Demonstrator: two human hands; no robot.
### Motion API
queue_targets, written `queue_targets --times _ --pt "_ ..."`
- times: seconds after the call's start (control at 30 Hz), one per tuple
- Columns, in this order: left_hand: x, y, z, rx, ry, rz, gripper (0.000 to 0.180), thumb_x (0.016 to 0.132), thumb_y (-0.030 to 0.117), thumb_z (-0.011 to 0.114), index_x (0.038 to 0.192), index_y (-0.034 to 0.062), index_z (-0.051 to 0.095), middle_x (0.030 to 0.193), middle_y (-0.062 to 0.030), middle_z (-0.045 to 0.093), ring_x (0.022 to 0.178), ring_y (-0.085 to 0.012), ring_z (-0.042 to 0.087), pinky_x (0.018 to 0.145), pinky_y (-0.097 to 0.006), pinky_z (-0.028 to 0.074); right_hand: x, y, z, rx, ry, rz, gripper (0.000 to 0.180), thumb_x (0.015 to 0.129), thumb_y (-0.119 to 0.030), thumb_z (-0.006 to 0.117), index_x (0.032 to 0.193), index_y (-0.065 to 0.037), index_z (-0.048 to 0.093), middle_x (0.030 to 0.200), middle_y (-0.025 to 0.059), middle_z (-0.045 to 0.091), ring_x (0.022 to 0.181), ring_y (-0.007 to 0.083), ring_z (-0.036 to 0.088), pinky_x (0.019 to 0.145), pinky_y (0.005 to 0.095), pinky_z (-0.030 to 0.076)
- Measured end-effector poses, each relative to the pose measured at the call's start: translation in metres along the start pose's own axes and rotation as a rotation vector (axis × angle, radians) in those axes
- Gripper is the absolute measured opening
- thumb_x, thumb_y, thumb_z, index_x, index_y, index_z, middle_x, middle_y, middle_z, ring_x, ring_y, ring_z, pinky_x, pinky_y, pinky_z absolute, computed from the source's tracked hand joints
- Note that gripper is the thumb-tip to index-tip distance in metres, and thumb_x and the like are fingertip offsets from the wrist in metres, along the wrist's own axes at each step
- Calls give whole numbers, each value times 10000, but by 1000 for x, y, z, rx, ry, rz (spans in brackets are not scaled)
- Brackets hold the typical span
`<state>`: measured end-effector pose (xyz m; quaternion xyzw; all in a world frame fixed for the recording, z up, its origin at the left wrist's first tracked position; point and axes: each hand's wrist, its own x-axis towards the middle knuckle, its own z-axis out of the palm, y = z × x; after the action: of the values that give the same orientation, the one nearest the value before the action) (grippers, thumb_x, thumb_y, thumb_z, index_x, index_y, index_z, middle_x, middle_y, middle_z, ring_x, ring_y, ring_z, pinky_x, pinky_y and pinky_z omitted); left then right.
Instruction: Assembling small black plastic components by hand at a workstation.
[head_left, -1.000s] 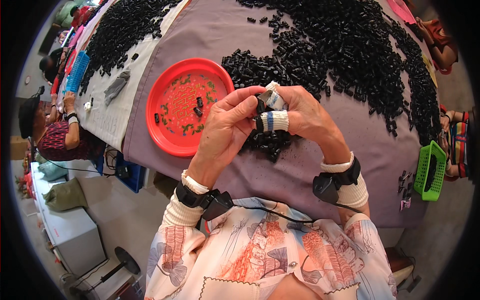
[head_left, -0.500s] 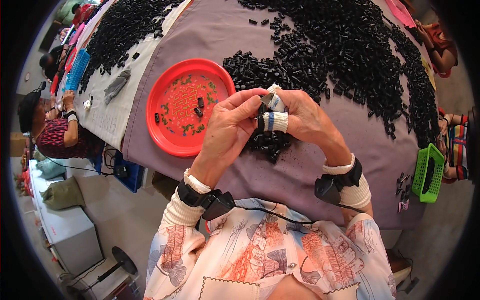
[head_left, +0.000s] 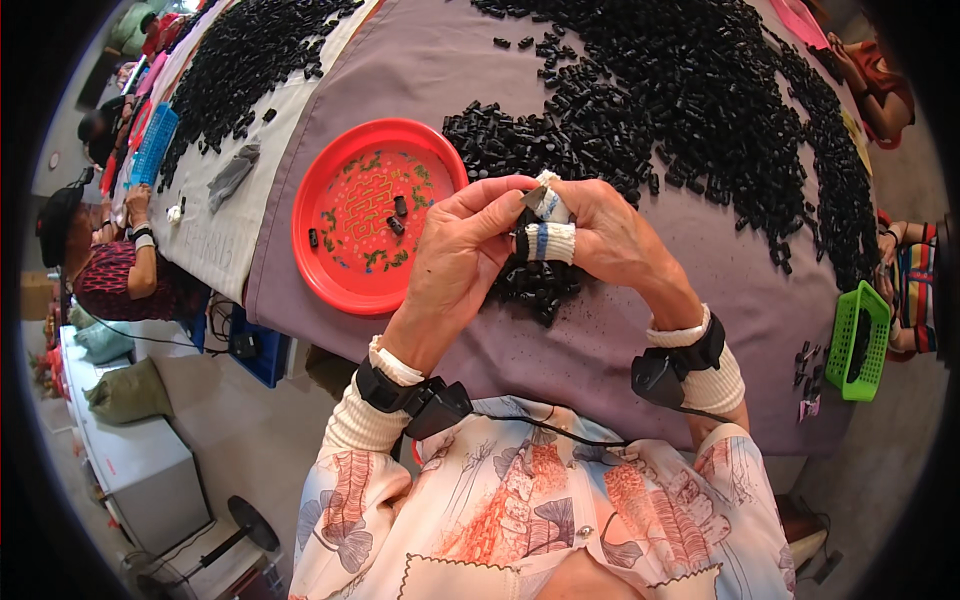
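My two hands meet over the table, in front of a small heap of short black plastic pieces (head_left: 532,290). My left hand (head_left: 455,235) is closed, thumb and forefinger pinched together; whatever they grip is mostly hidden. In my right hand (head_left: 610,230) a small grey metal blade (head_left: 535,196) shows at the fingertips, its point close to my left thumb. White knitted finger covers (head_left: 550,242) with blue stripes wrap two fingers of the right hand. To the left lies a round red plastic tray (head_left: 318,262) holding three loose black pieces (head_left: 400,205).
A large spread of black pieces (head_left: 690,100) covers the far side of the purple cloth (head_left: 400,85). At the right edge stands a green basket (head_left: 868,345). Co-workers sit at left (head_left: 110,265) and right. A blue basket (head_left: 152,145) and a grey cloth (head_left: 233,178) lie at left.
My hands keep almost the same pose, with the blade still at the fingertips. The view shifts very slightly.
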<state>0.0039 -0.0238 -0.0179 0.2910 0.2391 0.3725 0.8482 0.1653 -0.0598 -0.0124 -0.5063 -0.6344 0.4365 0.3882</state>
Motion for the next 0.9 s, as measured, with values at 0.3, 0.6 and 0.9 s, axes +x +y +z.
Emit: queue_targets --times 0.3,0.6,0.9 --pt "5 0 2 -74 -30 -7 215 880 99 553 1053 -25 583 936 -79 626 844 -138 599 746 -275 502 1 3 -3 96 33 10 325 717 -292 705 741 4 572 597 22 472 555 105 447 508 290 366" --pt "2 -2 1 -108 -57 -38 221 889 104 539 1068 -20 573 939 -81 627 842 -133 601 754 -285 507 1 1 -4 135 46 66 363 648 -317 751 688 -11 560 609 1 474 556 96 431 503 269 358" --pt "1 -2 1 -74 -38 -37 208 888 92 538 1057 -22 579 955 -89 625 846 -137 604 751 -285 513 0 8 -3 53 39 58 416 643 -362 740 680 1 539 576 21 462 535 114 436 498 285 368"
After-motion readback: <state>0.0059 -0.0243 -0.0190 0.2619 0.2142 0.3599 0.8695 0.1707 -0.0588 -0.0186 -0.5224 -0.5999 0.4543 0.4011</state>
